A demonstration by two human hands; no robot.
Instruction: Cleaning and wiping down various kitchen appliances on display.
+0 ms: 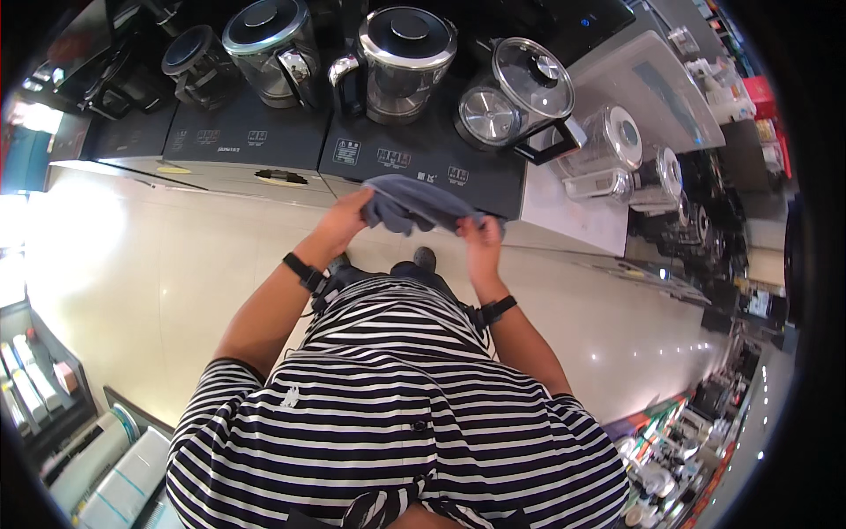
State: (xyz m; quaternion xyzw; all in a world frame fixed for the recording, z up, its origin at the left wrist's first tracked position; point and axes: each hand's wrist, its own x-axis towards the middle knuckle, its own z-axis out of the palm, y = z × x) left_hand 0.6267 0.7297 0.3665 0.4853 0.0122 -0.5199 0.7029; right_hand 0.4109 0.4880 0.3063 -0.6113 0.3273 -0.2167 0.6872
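A grey-blue cloth point(416, 202) is stretched between my two hands at the front edge of a black counter unit. My left hand point(347, 215) grips its left end. At its right end, my right hand point(481, 235) pinches the fabric between fingers and thumb. Behind the cloth stands a glass kettle point(404, 73) with a black lid and a chrome-topped handle. Another glass kettle point(515, 99), with a clear glass lid and a black square handle, is to its right. Farther left sits a similar glass kettle point(271, 56) with a metal-rimmed lid.
A smaller glass pot point(198, 66) stands on the left of the black units. Clear blender-like jugs point(605, 142) line the white counter point(578, 221) at right. Pale tiled floor point(218, 251) lies below. Boxed goods point(119, 483) are at lower left, and shelves of wares point(667, 463) at lower right.
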